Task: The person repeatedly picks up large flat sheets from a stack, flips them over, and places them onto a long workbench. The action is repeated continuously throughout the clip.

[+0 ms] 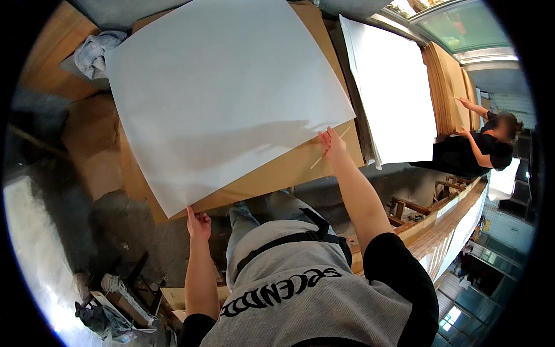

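A large white sheet [225, 98] lies over brown board [277, 173] on a stack in front of me. My left hand [199, 224] is at the sheet's near edge, close to its left corner, with the fingers bent and the fingertips pinching that edge. Farther right, my right hand [332, 143] is closed at the same edge, near the right corner. A thin pale stick [317, 162] runs through the fingers of this hand and sticks out on both sides. My right arm's shadow falls across the sheet.
Beside it on the right stands another stack topped with white sheets [396, 92]. Beyond, a person in black [488, 139] reaches toward brown boards [448, 87]. Crumpled cloth [95, 52] lies at far left. A wooden frame [425, 208] is at right; clutter [115, 306] sits lower left.
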A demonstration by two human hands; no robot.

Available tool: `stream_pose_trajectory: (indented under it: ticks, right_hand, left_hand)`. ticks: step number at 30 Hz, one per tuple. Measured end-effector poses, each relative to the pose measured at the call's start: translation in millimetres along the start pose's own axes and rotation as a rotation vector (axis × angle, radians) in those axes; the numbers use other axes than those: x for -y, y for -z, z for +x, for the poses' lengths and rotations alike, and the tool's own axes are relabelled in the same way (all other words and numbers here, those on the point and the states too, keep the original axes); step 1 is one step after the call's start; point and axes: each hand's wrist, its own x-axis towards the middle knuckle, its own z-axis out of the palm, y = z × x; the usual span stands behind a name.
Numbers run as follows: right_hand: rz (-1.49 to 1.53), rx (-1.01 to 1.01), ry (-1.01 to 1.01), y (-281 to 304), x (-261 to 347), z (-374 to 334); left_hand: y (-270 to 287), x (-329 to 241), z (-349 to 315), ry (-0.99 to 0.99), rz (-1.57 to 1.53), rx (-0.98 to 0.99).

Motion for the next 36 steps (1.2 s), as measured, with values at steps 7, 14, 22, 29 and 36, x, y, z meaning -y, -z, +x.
stream_pose_trajectory:
  ticks: [7, 14, 22, 29, 36]
  right_hand:
    - [-0.395, 0.058, 0.068, -8.9, 10.1, 33.1]
    - [-0.328, 0.221, 0.124, 63.4, 6.4, -2.1]
    - [-0.222, 0.173, 0.084, 119.2, -14.0, -25.8]
    - [-0.206, 0.06, 0.073, 136.2, -16.0, -23.5]
    - [-0.291, 0.062, 0.075, 142.1, -19.3, -25.0]
  left_hand:
    - [7.6, 0.4, 15.0, -0.079, -0.048, 0.038]
    - [15.7, -10.2, 4.9, -0.122, -0.028, 0.002]
    - [19.2, -21.6, 12.0, -0.143, 0.052, 0.06]
    - [17.2, -28.1, 24.0, -0.096, -0.002, 0.096]
    - [16.3, -27.6, 14.5, -0.075, -0.118, 0.092]
